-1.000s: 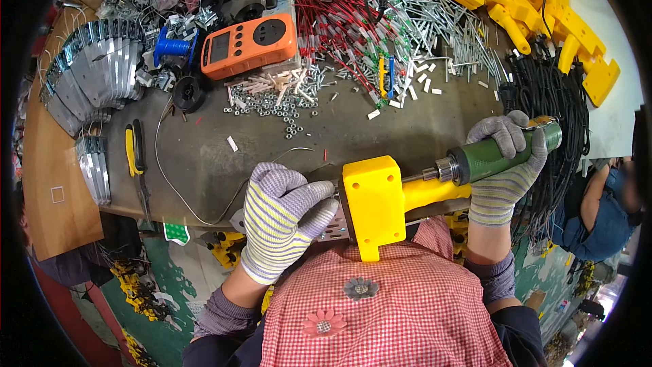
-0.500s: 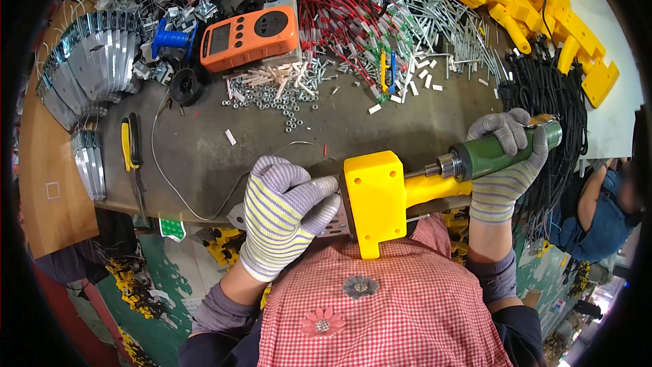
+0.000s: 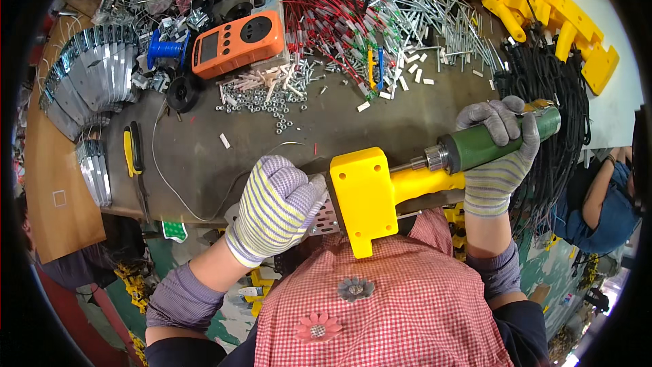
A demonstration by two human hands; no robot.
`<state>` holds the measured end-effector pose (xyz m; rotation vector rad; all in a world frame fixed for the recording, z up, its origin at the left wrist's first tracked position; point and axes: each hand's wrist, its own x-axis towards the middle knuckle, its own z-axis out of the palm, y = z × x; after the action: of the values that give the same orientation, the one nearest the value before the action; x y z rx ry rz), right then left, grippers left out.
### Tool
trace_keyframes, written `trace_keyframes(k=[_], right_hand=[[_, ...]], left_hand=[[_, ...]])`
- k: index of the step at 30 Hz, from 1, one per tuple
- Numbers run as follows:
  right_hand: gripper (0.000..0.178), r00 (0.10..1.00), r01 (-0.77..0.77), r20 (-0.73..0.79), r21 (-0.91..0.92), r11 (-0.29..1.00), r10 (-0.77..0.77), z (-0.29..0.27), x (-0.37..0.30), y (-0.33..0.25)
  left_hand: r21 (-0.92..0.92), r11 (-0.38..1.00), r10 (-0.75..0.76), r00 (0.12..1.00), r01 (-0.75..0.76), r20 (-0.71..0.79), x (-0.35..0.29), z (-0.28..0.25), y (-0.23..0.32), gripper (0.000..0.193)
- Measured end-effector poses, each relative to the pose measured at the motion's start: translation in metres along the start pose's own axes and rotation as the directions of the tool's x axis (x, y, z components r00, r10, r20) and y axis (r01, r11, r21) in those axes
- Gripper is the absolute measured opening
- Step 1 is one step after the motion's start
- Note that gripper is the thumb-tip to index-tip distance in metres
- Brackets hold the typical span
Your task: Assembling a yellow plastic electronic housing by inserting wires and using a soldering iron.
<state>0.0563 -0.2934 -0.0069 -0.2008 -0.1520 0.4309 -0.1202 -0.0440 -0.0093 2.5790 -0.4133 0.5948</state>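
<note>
A yellow plastic housing with a handle stands at the bench's front edge, against my checked apron. To its left, my gloved left hand is closed, fingers curled, beside a perforated metal plate. Whatever those fingers hold is hidden. In my gloved right hand is a green power screwdriver, lying sideways. Its shaft points left at the housing's right side, above the yellow handle. Where the tip ends cannot be made out.
Nuts and screws, an orange meter, red-wired parts and metal rods cover the bench's far side. Yellow-handled pliers lie left. Black cables and more yellow housings are at right. Another person sits beyond.
The whole view has shifted slightly. My left hand has drawn a little left from the housing, its fingers curled tighter. The screwdriver remains in my right hand, pointing at the housing.
</note>
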Motion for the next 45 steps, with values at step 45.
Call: trace_keyframes(k=[45], right_hand=[[0.039,0.994,0.071,0.083,-0.04,0.997,-0.068,-0.006,-0.067,-0.011]], left_hand=[[-0.012,0.896,-0.391,0.777,0.443,-0.493,-0.005,-0.016,-0.017,0.012]])
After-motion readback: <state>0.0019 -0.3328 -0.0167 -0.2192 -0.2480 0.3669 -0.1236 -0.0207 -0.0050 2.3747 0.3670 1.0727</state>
